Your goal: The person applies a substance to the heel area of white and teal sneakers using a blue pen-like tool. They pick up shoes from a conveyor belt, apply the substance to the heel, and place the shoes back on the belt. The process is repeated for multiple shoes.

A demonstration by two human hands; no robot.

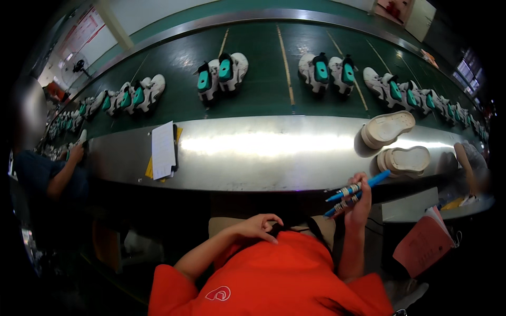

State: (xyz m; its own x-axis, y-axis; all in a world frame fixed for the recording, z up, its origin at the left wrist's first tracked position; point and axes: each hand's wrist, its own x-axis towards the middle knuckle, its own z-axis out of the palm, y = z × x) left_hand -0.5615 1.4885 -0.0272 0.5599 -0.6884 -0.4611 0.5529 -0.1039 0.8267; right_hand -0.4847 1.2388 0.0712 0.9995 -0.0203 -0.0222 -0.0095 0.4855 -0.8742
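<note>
My right hand (pixel 360 203) is raised in front of the steel counter and grips two blue pens (pixel 354 191) with patterned barrels, their tips pointing left. My left hand (pixel 259 226) rests against my chest on the orange shirt, fingers loosely curled, holding nothing. Two white shoe soles (pixel 388 128) lie upside down on the steel counter (pixel 263 152) just beyond my right hand.
A green conveyor belt (pixel 263 95) carries pairs of white shoes with teal inserts (pixel 221 73). A paper sheet on a clipboard (pixel 163 150) lies on the counter's left part. A co-worker's arm (pixel 63 174) is at the left. A red notebook (pixel 424 245) sits lower right.
</note>
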